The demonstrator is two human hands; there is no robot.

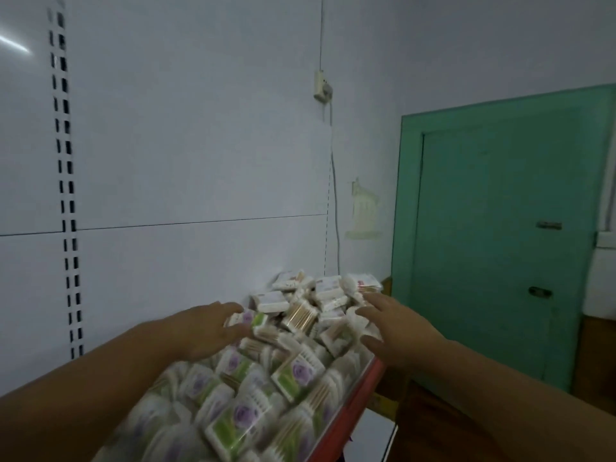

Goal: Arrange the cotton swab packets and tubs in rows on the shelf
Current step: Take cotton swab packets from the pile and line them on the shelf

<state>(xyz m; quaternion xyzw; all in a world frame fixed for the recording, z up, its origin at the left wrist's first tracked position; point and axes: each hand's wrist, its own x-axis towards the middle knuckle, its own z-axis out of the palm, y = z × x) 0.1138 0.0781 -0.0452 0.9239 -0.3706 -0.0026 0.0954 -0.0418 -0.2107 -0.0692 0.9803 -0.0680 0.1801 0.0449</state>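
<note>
Pile: cotton swab packets (293,375), white with green-purple labels, heaped loosely on the red-edged shelf (353,405).
Left: left hand (206,328) flat, fingers straight, seemingly touching far packets.
Right: right hand (396,331) spread wide over the pile's right side.

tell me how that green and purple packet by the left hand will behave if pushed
Probably light and fairly stiff: the packet is small, flat and boxy. Its wrap looks smooth, so it likely slides easily. Lying loose atop the heap by the left hand, a push may send it and neighbours slipping.
</note>
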